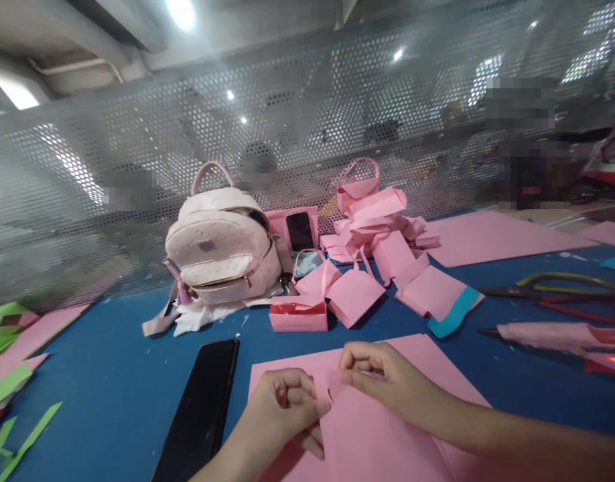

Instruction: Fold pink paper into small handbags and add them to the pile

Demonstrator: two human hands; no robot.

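Observation:
A pink paper sheet (388, 442) lies on the blue table (111, 361) right in front of me. My left hand (282, 408) is curled, its thumb and fingers pinching the sheet near a small fold or tear at its middle. My right hand (378, 375) is also curled and pinches the same sheet just to the right of that spot. A black phone (201, 408) lies face up on the table, close to the left of my left hand.
A pale pink backpack (222, 248) stands behind the phone. Several folded pink paper bags (368, 234) and a small pink box (297, 314) are heaped beyond the sheet. Scissors (553, 288) lie at right, green paper strips (11, 402) at left, a perforated metal screen (137, 167) behind.

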